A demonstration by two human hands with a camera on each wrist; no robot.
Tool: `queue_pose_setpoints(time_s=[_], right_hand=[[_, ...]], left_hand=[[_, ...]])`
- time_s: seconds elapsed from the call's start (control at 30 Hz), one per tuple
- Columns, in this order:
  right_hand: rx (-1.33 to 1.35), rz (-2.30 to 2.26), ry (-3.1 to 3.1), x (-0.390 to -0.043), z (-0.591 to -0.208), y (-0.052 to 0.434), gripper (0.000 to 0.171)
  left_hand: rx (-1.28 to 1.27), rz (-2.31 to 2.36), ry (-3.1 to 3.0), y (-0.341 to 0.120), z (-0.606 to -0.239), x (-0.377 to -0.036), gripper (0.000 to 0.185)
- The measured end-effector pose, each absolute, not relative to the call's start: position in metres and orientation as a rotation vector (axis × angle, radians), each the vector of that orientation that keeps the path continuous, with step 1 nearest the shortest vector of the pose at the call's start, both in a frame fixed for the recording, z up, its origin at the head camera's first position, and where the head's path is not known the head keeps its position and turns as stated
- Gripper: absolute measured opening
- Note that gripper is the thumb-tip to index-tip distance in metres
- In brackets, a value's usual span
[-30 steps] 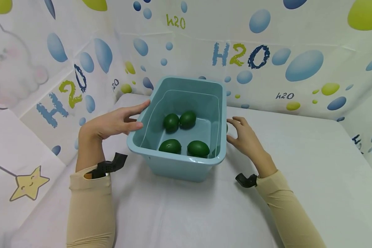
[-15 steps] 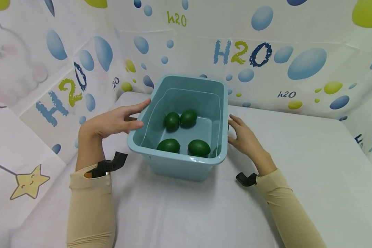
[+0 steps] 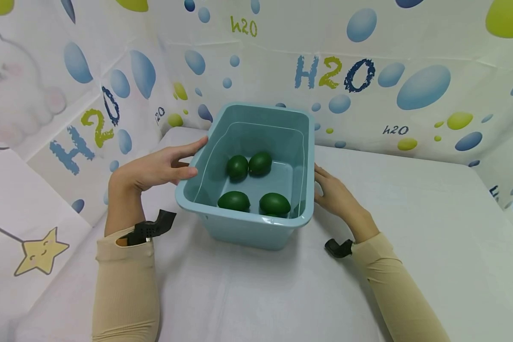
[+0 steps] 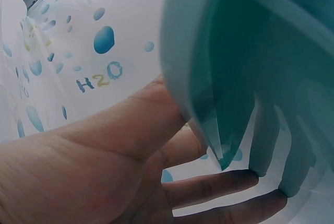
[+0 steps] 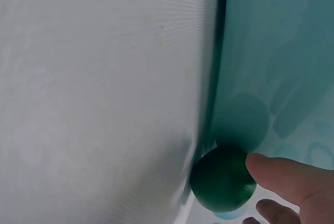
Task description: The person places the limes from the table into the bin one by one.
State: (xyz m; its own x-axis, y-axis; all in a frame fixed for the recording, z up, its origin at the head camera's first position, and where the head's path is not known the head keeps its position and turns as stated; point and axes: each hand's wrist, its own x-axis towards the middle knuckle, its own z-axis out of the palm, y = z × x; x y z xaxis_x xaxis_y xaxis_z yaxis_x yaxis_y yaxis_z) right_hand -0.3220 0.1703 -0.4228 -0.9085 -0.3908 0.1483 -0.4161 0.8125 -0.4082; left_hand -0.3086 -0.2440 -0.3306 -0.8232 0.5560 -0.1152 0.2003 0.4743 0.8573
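Currently, the left hand (image 3: 154,168) rests against the left rim of the blue tub (image 3: 243,228), fingers straight and grasping nothing. The right hand (image 3: 335,194) sits at the tub's right wall, its fingertips (image 5: 276,174) touching a green fruit (image 5: 222,179) outside the tub on the white table (image 3: 410,213). Four green fruits (image 3: 275,203) lie inside.

Both arms wear snug, ribbed beige sleeves ending at the wrists; the left hand (image 3: 154,168) and right hand (image 3: 335,194) are bare, each wrist carrying a small black camera mount
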Motion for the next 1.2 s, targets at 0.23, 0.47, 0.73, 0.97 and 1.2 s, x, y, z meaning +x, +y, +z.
queue_pose_setpoints(time_s=[0.23, 0.47, 0.73, 0.97, 1.2], right_hand=[[0.619, 0.696, -2.972, -0.3221, -0.4235, 0.1694, 0.066], [0.639, 0.686, -2.981, -0.3225, -0.4252, 0.1690, 0.067], [0.639, 0.665, -2.976, -0.3231, -0.4247, 0.1687, 0.061], [0.614, 0.591, -2.947, -0.3239, -0.4243, 0.1693, 0.055], [0.604, 0.519, -2.944, -0.3240, -0.4220, 0.1696, 0.055]], left_hand=[[0.650, 1.287, 2.352, -0.2438, -0.3306, -0.3081, 0.071], [0.629, 1.257, 2.385, -0.2449, -0.3318, -0.3080, 0.071], [0.620, 1.265, 2.386, -0.2456, -0.3325, -0.3081, 0.071], [0.625, 1.271, 2.389, -0.2455, -0.3318, -0.3085, 0.072], [0.637, 1.264, 2.398, -0.2450, -0.3307, -0.3098, 0.071]])
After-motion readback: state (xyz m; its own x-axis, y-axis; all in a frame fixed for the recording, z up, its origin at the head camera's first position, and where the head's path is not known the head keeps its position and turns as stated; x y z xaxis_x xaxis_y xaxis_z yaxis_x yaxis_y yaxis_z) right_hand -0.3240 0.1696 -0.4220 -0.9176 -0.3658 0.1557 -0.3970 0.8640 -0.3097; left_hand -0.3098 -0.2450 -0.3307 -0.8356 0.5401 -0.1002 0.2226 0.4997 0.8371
